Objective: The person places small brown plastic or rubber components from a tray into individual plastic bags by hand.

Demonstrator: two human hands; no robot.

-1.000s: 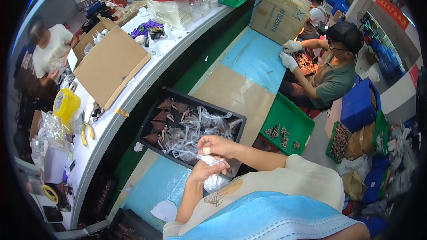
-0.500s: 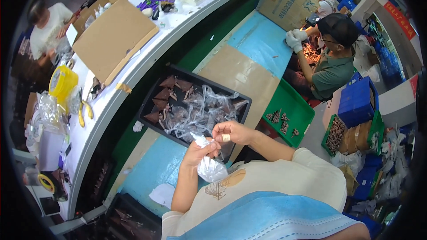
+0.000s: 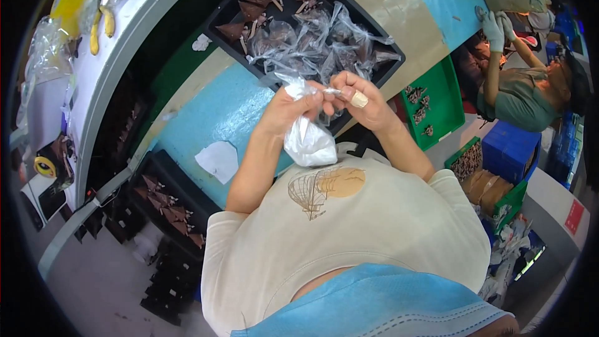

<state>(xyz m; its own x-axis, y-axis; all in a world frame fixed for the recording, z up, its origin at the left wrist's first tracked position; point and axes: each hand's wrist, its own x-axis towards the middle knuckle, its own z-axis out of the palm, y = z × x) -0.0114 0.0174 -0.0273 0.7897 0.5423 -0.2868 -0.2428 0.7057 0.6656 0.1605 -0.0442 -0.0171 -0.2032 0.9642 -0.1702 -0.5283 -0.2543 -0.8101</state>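
Observation:
My left hand [image 3: 289, 112] is closed around the gathered neck of a white plastic bag [image 3: 310, 143], whose rounded, filled part hangs below the fingers in front of my shirt. What fills it cannot be made out. My right hand [image 3: 368, 105], with beige tape wrapped round one digit, pinches a thin twisted strand of the bag's plastic beside the left fingers. Just beyond both hands lies a black tray [image 3: 394, 73]. Crumpled clear plastic bags [image 3: 324, 40] with dark brown contents fill its nearer part, and brown triangular pieces [image 3: 251, 11] with small light sticks line its far left side.
A white sheet [image 3: 218, 161] lies on the blue surface at left, above another black tray [image 3: 167, 206] of brown pieces. Right of me stands a green tray [image 3: 446, 103] with small clusters. A gloved co-worker [image 3: 521, 87] sits beyond it. A white curved counter borders the left.
My view has tilted down and turned, bringing the lower left tray more into sight. Both hands keep hold of the bag, and the right fingers have moved slightly away from the left, stretching the strand.

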